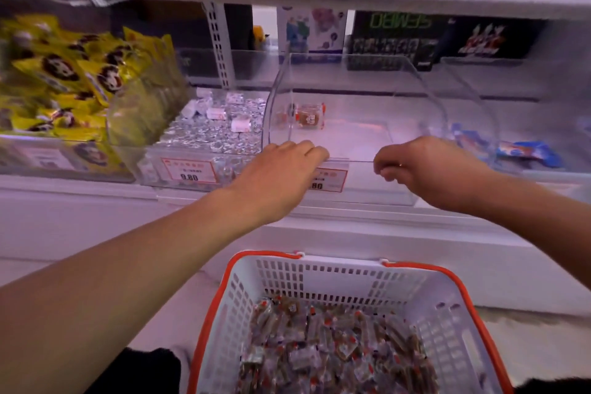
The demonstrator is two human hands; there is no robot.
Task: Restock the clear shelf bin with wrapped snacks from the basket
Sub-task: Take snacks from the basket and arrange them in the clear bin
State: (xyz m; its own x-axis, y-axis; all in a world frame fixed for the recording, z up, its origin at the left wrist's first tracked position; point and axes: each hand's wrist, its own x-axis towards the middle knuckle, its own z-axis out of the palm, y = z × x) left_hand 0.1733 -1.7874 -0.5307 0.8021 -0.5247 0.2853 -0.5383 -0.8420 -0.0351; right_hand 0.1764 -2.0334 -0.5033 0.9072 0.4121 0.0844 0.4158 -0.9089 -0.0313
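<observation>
- Your left hand [281, 166]: knuckles up, fingers bent over the front lip of the clear shelf bin [351, 150], gripping that edge just above the price tag [329, 179].
- Your right hand [422, 166]: at the same front lip, toward the bin's right corner, fingers curled inward; whether they pinch the edge or close on nothing cannot be told.
- Clear shelf bin: curved transparent lid raised; floor nearly bare, with one brown wrapped snack [308, 117] lying at the back left of the bin.
- Basket [335, 278]: white with orange rim, directly below the bin; bottom covered by a heap of wrapped snacks [335, 352] in clear wrappers with red marks.
- Silver-wrapped sweets [217, 131]: fill the compartment immediately left of the bin, with a tag reading 9.80.
- Yellow packets [64, 73]: piled farther left of the bin.
- Blue packets [527, 153]: lie right of the bin.
- Dark boxes [415, 38]: stand behind the bin.
</observation>
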